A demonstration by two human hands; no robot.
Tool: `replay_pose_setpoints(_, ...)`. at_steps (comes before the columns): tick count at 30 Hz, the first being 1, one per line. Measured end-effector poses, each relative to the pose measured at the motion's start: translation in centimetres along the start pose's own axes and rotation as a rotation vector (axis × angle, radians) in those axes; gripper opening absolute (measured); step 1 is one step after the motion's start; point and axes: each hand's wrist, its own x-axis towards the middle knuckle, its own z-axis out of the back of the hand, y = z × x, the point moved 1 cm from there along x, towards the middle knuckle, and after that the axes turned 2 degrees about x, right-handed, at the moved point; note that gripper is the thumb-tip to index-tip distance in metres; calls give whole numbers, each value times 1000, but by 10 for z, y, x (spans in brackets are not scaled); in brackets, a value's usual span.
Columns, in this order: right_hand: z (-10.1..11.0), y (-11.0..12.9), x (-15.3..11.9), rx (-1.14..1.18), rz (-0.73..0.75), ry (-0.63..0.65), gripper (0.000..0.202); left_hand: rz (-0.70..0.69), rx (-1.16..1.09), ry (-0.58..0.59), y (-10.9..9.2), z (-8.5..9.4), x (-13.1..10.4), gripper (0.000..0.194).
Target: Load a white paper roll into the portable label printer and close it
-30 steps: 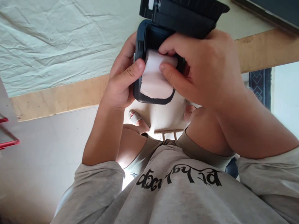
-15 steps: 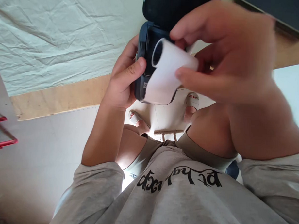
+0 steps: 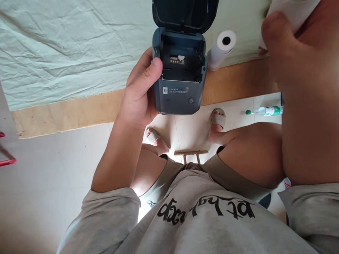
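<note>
Since the earlier frames the paper roll (image 3: 294, 11) has come out of the printer and gone up and to the right with our right hand (image 3: 294, 50), leaving the paper bay (image 3: 181, 66) bare. Our left hand (image 3: 141, 94) holds the small dark-blue label printer (image 3: 178, 79) by its left side, thumb laid along the front corner and fingers wrapped behind it; that grip is closed firmly on the body, and the printer sits out in front of us just past the worktop edge, above the floor. Its lid (image 3: 184, 11) stands fully open, hinged back toward the worktop. The right hand's grip is closed on the white roll at the top right of view, thumb pressed across the paper; most of the roll is cut off by the frame, so we cannot tell how much paper remains on it. We judge the step in hand to be the removal of the roll from the bay, now complete. The next move, in our judgement, calls for setting that roll down and keeping the printer steady with its lid open. Count: one printer; two paper rolls, one in the right hand and a second roll (image 3: 222, 49) lying on the pale green cloth (image 3: 64, 41) just beside the printer's right side; one green-capped bottle (image 3: 264, 110) lying on the floor (image 3: 45, 182).
</note>
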Motion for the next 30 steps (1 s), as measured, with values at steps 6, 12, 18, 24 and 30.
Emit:
replay_pose_setpoints(6,12,-2,0,-233,-14,14,56,-23,-12,32,1,1,2,19)
replay_pose_setpoints(12,12,18,-5,-377,-138,111,61,0,-19,30,0,-2,3,18)
replay_pose_setpoints(18,12,32,-5,-434,-85,70,62,18,-46,22,0,-3,2,17)
replay_pose_setpoints(24,2,50,-18,-252,123,183,49,6,-66,20,0,-3,1,15)
replay_pose_setpoints(30,-20,55,-11,-214,-96,317,57,-52,4,24,7,2,6,19)
